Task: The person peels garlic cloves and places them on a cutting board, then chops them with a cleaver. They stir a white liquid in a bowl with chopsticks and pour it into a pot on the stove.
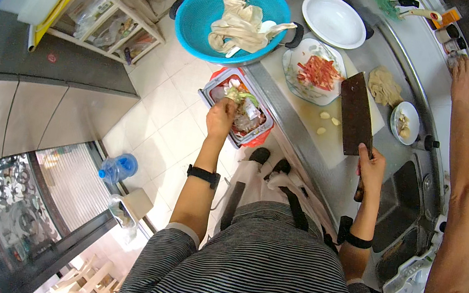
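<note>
My right hand (371, 164) grips the handle of a dark-bladed cleaver (354, 115) over the cutting board (335, 156). Several peeled garlic cloves (321, 131) lie on the board left of the blade. Beyond them, a patterned glass plate (290, 70) holds reddish sliced strips (320, 73). Down to the left, my left hand (220, 118) is over an open waste bin (267, 129) lined with a red bag. Its fingertips meet pale green vegetable scraps (236, 94); whether they hold these or only touch them, I cannot tell. Other refuse fills the bin.
A blue colander (193, 30) holds beige cloth. Near it stands a white bowl (333, 21). A crumpled cloth (385, 86) and a small bowl with garlic (413, 113) lie near the sink (398, 197). Another person's arm (465, 185) reaches along the right toward jars.
</note>
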Tool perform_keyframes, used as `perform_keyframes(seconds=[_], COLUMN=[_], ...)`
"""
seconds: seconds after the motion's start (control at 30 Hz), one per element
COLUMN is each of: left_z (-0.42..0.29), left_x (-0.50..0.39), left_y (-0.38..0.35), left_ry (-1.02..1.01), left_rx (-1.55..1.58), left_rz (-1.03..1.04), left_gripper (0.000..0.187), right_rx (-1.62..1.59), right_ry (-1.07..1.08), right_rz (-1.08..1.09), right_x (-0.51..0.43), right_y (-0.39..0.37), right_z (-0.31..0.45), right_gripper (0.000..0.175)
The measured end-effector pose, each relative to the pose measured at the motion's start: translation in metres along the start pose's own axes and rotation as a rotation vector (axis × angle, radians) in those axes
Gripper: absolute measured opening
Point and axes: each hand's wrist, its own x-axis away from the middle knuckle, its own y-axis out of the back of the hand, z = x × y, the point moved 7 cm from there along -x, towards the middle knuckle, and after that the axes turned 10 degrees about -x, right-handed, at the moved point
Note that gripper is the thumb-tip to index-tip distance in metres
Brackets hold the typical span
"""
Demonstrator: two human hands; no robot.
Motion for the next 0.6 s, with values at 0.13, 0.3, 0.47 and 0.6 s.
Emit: perform_keyframes(seconds=[0.13, 0.3, 0.47, 0.6], left_z=[-0.049, -0.055, -0.082, -0.093], left_x=[0.013, 0.006, 0.014, 0.016], left_y=[0.017, -0.019, -0.015, -0.032], left_ry=[-0.387, -0.138, -0.389, -0.361], left_rx=[-0.227, 0.073, 0.077, 0.122], left_rz=[-0.44, 0.055, -0.161, 0.011], left_gripper=[0.02, 0.016, 0.022, 0.037], right_rx=[-0.038, -0.014, -0.017, 0.066], right_ry=[0.009, -0.004, -0.055, -0.054], right_rz=[-0.015, -0.04, -0.056, -0.071], right_x=[0.004, 0.006, 0.007, 0.008], right_y=[0.001, 0.007, 0.01, 0.013], right_z=[0.001, -0.002, -0.011, -0.021], right_gripper=[0.033, 0.031, 0.03, 0.03])
